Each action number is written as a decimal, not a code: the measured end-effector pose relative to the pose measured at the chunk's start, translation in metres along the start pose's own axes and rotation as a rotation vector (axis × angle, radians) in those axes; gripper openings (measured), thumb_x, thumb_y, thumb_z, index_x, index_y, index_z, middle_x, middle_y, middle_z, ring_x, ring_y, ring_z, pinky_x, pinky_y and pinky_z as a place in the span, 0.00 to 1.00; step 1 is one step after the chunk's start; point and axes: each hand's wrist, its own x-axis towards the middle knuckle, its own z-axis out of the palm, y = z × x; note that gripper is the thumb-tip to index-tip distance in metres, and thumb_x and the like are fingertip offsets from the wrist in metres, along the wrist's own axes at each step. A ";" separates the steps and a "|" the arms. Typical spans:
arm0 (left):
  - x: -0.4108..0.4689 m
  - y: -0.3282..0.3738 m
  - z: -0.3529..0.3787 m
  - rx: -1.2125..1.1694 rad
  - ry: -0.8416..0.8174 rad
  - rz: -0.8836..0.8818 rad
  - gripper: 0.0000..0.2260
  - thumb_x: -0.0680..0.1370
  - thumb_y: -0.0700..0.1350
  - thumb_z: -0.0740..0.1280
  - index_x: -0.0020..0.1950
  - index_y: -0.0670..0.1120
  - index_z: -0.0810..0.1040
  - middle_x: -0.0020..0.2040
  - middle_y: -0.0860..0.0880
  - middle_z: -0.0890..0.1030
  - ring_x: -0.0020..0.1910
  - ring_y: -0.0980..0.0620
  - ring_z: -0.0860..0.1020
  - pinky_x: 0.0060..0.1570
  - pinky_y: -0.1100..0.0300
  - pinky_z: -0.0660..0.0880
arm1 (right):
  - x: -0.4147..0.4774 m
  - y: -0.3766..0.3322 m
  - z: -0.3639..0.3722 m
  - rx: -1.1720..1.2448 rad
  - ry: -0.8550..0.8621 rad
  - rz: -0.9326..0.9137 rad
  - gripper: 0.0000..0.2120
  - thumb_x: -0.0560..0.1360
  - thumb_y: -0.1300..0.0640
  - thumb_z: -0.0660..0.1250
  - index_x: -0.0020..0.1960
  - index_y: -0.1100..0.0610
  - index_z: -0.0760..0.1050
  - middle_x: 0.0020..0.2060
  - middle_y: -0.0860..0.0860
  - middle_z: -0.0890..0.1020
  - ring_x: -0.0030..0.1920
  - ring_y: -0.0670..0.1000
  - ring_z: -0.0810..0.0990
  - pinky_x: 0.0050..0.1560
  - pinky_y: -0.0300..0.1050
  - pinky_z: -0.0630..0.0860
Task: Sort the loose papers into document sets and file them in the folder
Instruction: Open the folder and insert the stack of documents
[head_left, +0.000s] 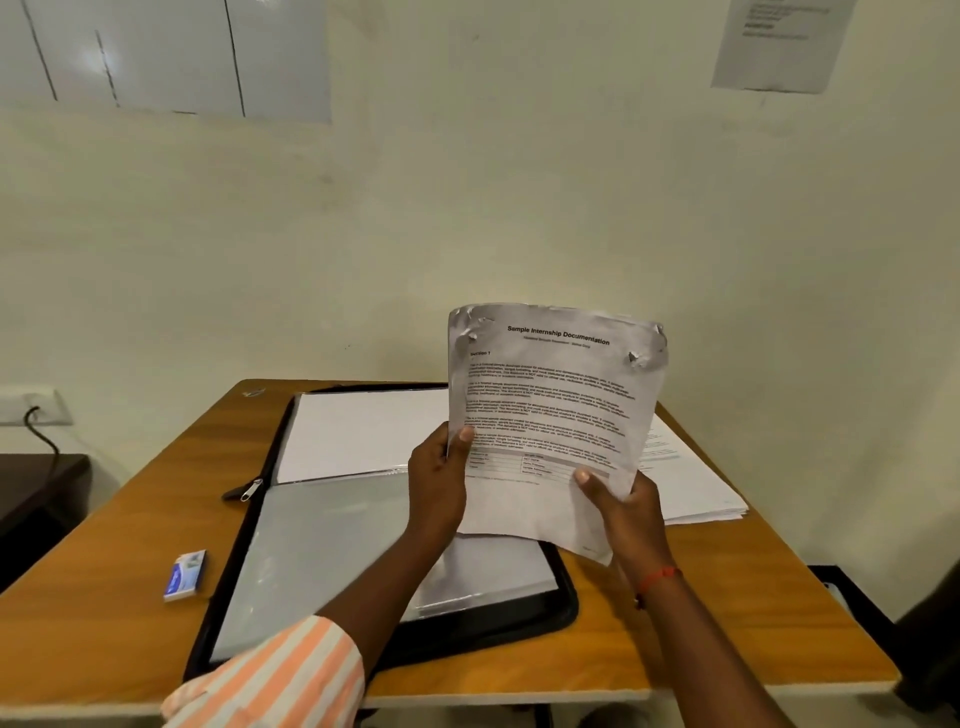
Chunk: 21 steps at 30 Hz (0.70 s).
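I hold a printed document (550, 410) headed "Sample Internship Documentation" upright above the table, its top corners crumpled and torn. My left hand (439, 480) grips its lower left edge and my right hand (623, 506) grips its lower right edge. Below it an open black zip folder (244, 525) lies flat with clear plastic sleeves, and a white sheet (358, 431) rests on its far half. A stack of loose papers (691, 483) lies on the table to the right, partly hidden by the held document.
The wooden table (130, 525) stands against a cream wall. A small blue and white box (185, 576) lies left of the folder. A dark side table (36, 488) and a wall socket with a cable (31, 408) are at the far left.
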 end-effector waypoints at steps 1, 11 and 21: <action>0.000 0.001 0.001 0.002 -0.008 -0.008 0.09 0.85 0.48 0.62 0.55 0.51 0.82 0.49 0.55 0.87 0.49 0.55 0.84 0.46 0.64 0.80 | 0.001 0.000 0.000 -0.003 -0.008 0.006 0.13 0.76 0.57 0.73 0.58 0.47 0.77 0.53 0.45 0.84 0.53 0.48 0.82 0.42 0.36 0.80; 0.065 0.041 -0.024 0.550 -0.207 0.231 0.10 0.86 0.50 0.59 0.48 0.49 0.76 0.42 0.53 0.82 0.41 0.54 0.80 0.43 0.50 0.78 | 0.041 -0.055 -0.038 0.182 -0.057 -0.030 0.13 0.78 0.43 0.67 0.56 0.50 0.79 0.54 0.53 0.85 0.52 0.57 0.83 0.48 0.58 0.81; 0.076 0.043 -0.020 0.675 -0.761 0.017 0.09 0.83 0.52 0.63 0.51 0.53 0.82 0.48 0.52 0.84 0.49 0.51 0.84 0.53 0.45 0.80 | 0.054 -0.065 -0.062 -0.164 -0.717 0.301 0.18 0.78 0.64 0.68 0.67 0.62 0.75 0.61 0.60 0.82 0.60 0.63 0.82 0.56 0.58 0.80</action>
